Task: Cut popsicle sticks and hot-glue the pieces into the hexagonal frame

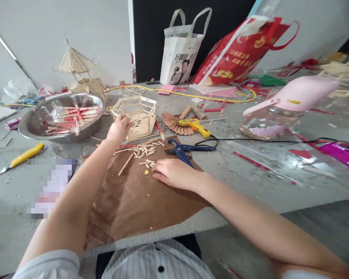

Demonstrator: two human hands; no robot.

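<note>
My left hand has its fingers closed on the near left side of a six-sided frame built from thin wooden sticks. Lower and to the right, my right hand rests over brown paper, its fingers drawn together at the edge of a scatter of short cut stick pieces. Whatever lies between those fingertips is too small to make out. Just behind the right hand are blue-handled cutters. A small yellow scrap lies by its fingertips.
A steel basin holds red-wrapped sticks. A stick pavilion stands behind it. A yellow glue gun lies by a pleated brown fan. At left are a yellow utility knife and phone; at right, a pink-lidded bottle.
</note>
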